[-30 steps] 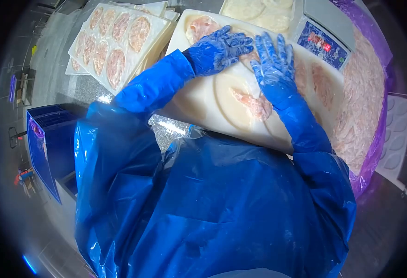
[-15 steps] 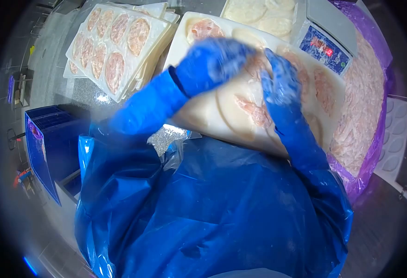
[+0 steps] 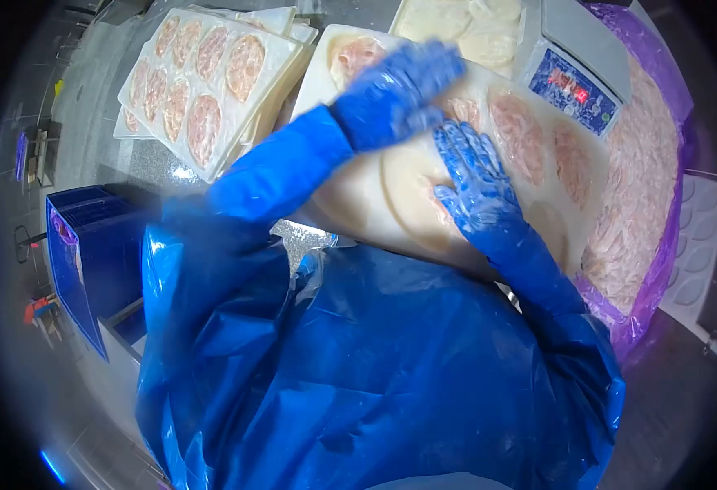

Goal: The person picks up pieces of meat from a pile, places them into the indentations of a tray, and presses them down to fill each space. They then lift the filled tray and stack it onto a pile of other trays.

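A white moulded tray [image 3: 411,192] with oval hollows lies in front of me, set at a slant. Pale pink raw meat [image 3: 518,139] fills some hollows along its far and right sides; others show bare. My left hand [image 3: 399,94], in a wet blue glove, is over the far middle of the tray, fingers stretched out and slightly blurred. Flat over the tray's middle rests my right hand [image 3: 479,180], fingers spread, its glove smeared with whitish residue. A scrap of meat [image 3: 443,211] peeks out beside its thumb, the rest covered by the hand.
Stacked trays with filled ovals [image 3: 187,73] stand at the back left. A scale with a lit red display [image 3: 572,88] sits behind the tray. On the right is a purple-lined container [image 3: 648,302] of raw meat [image 3: 640,171]. A blue crate [image 3: 97,253] stands lower left.
My left hand has opened out from a closed shape. My right hand has come down and slightly left, flattening over the meat scrap in the tray's middle.
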Available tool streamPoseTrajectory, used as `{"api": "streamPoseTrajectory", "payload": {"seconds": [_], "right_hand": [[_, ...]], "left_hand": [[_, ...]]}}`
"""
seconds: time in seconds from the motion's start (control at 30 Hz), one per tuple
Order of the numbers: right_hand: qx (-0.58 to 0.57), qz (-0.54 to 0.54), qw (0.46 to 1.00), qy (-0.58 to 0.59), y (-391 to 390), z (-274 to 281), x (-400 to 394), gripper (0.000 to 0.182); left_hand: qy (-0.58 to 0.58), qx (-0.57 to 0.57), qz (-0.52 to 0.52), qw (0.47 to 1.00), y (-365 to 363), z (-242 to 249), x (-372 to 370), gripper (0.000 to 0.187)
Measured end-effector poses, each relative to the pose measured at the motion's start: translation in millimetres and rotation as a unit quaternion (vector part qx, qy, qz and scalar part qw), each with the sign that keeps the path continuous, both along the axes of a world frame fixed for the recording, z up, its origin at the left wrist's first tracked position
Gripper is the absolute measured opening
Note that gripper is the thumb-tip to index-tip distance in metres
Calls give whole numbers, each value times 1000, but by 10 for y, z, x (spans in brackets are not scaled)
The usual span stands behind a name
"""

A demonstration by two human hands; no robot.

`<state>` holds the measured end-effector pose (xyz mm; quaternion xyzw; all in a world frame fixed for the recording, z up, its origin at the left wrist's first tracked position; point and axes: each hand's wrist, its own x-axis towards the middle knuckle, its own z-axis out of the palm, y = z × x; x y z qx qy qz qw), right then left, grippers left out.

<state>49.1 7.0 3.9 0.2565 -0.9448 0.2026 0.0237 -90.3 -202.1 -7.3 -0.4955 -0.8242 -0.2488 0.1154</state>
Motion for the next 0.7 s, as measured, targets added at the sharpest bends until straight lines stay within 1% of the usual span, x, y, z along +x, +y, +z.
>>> {"api": "streamPoseTrajectory", "payload": {"seconds": [0.07,0.1,0.13,0.17,0.2,0.23,0.27,0.33,0.4,0.43,0.47,0.53,0.57,0.6,0.63,0.67,0.7], "right_hand": [[9,0,1000,-15,139,48,104,61],[-19,9,1000,-21,222,131,163,58],[-23,5,1000,-21,309,151,229,58],[-57,-18,998,-6,401,157,274,54],[-91,-41,995,9,438,207,298,50],[-132,-84,988,10,441,285,334,43],[-136,-88,987,12,483,236,350,43],[-240,-136,961,-29,580,96,431,40],[-237,-146,960,-35,547,203,450,40],[-222,-157,962,-25,539,259,488,39],[-207,-165,964,-13,545,293,507,38],[-212,-167,963,10,670,224,562,37],[-218,-173,960,28,730,172,606,35],[-219,-178,959,29,765,130,637,35],[-232,-187,954,18,792,90,672,34],[-243,-193,951,6,797,85,696,33],[-242,-192,951,4,787,100,709,33]], "left_hand": [[22,-85,9,996,112,-322,5,64],[43,-117,46,991,92,-277,-98,65],[61,-150,80,984,71,-246,-150,66],[35,-135,96,985,85,-232,-124,67],[37,-137,95,985,165,-180,-32,67],[22,-49,109,993,307,-134,111,68],[7,38,121,992,449,-109,189,68],[-16,35,110,993,642,-243,170,72],[43,-114,133,984,770,-368,-102,74],[54,-181,132,973,790,-351,-234,72],[56,-180,134,973,794,-419,-378,72],[-22,-159,133,978,828,-546,-643,71],[334,-164,107,922,604,-510,-712,71],[335,-165,102,922,650,-363,-565,71],[197,-60,56,977,694,-243,-338,72],[50,46,12,998,730,-165,-180,72],[65,-94,24,993,754,-424,-112,69]]}}
